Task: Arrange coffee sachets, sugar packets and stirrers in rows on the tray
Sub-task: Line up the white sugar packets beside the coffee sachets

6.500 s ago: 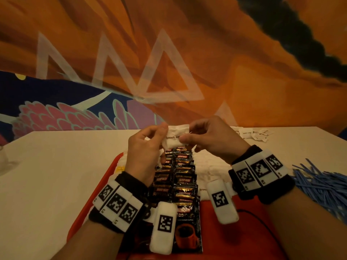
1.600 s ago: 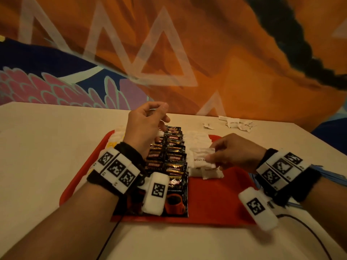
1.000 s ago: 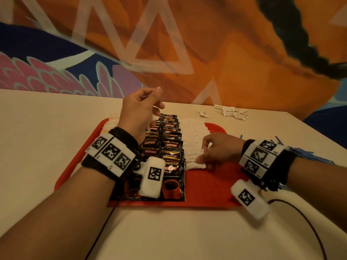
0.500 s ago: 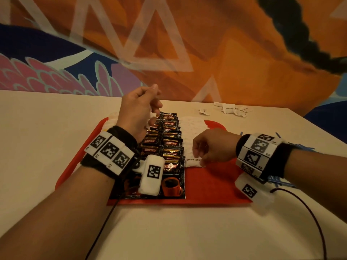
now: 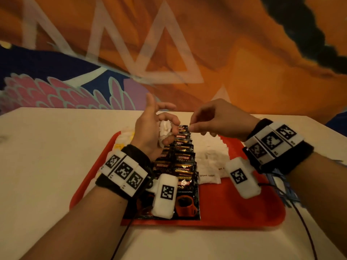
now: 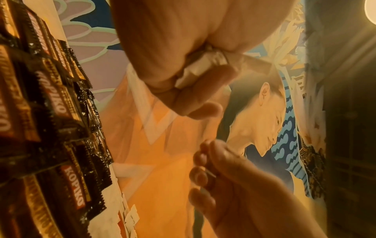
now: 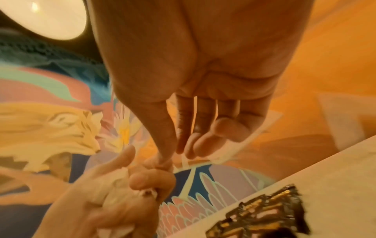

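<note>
holding: we see the left hand (image 5: 150, 132) curled round a crumpled bunch of white sugar packets (image 5: 165, 131), raised above the far end of the tray (image 5: 244, 212).
right hand: the right hand (image 5: 219, 119) hangs just beside the left, thumb and forefinger drawn narrow together at the tips; we cannot tell if anything sits between them.
sugar row: we note white packets laid in a row (image 5: 212, 158) on the tray's middle, right of the coffee; the nearest one reads "brown sugar" (image 5: 208, 177).
coffee sachets: two overlapping black columns (image 5: 180, 162) run front to back, left of centre.
far-left row: more white packets (image 5: 124, 137) along the tray's left edge.
stirrers: blue sticks (image 5: 281, 186) lie on the table (image 5: 47, 156) right of the tray, mostly hidden by the right arm.
wrists: we wear black bands with white marker blocks on both.
</note>
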A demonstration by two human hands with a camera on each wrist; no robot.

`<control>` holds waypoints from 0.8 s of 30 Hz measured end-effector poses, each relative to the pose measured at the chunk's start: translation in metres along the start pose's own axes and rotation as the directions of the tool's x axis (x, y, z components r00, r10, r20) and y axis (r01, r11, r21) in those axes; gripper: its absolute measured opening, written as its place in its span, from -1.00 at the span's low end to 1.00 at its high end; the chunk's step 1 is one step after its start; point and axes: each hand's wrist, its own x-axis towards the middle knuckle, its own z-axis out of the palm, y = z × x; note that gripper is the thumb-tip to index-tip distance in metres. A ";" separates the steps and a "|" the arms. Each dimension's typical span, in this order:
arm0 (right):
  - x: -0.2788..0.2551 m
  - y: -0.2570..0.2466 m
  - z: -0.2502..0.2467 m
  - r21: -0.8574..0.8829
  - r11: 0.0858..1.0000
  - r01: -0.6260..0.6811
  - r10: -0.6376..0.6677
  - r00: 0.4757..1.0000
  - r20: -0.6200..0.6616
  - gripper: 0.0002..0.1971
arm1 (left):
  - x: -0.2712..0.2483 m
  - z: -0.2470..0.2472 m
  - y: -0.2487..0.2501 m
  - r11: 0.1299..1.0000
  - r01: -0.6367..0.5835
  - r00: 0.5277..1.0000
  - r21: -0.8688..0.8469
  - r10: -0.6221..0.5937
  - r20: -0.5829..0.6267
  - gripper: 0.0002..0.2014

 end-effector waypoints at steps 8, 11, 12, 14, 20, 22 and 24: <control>0.014 -0.018 0.022 0.195 0.977 0.090 -0.085 0.996 -0.037 -0.88 | -0.001 0.004 0.000 0.999 0.009 1.000 0.037 -0.010 0.024 -0.23; 0.015 -0.019 0.022 0.134 0.987 0.091 -0.094 0.995 0.015 -0.82 | 0.000 0.003 -0.001 0.999 0.021 1.000 0.031 -0.022 0.023 -0.27; 0.015 -0.019 0.022 0.122 0.989 0.088 -0.092 0.995 0.028 -0.81 | 0.000 0.002 -0.001 0.999 0.022 0.999 0.037 -0.023 0.023 -0.29; 0.015 -0.019 0.022 0.086 0.993 0.079 -0.082 0.996 0.034 -0.84 | 0.000 0.003 -0.001 0.998 0.028 0.999 0.062 -0.030 0.035 -0.32; 0.011 -0.015 0.026 0.115 0.990 0.084 -0.081 0.996 -0.030 -0.92 | -0.001 0.002 0.000 0.989 0.023 0.996 0.143 -0.035 0.085 -0.39; 0.013 -0.013 0.024 0.148 0.986 0.082 -0.063 0.990 -0.127 -0.89 | -0.001 0.000 0.001 0.985 0.005 0.995 0.173 -0.022 0.097 -0.49; 0.015 -0.011 0.022 0.186 0.978 0.097 -0.054 0.973 -0.225 -0.85 | 0.001 -0.003 0.000 0.975 -0.025 0.994 0.222 0.002 0.106 -0.55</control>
